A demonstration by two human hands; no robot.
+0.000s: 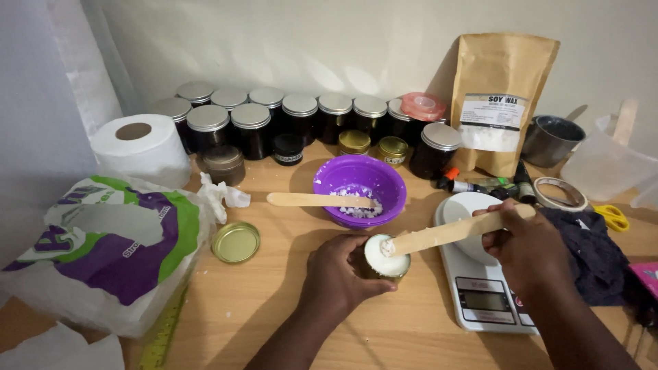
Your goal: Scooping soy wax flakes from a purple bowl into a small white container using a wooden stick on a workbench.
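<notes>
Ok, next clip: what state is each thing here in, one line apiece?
small tin: open, filled with white wax, gripped by the left hand.
wooden stick: held by the right hand, tip in the tin.
gold lid: off, lying on the table.
purple bowl: holds a few white flakes, second stick across its rim.
dark jars: lidded, in rows.
brown pouch: upright.
scale: display blank.

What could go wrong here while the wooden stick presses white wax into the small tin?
1. The small round tin looks full to its rim; the flat wooden stick in the right hand could push white flakes onto the wooden table.
2. The left hand grips the tin only from the side, so hard pressing might tip it.
3. The white kitchen scale sits right under the right hand and may get knocked.
</notes>
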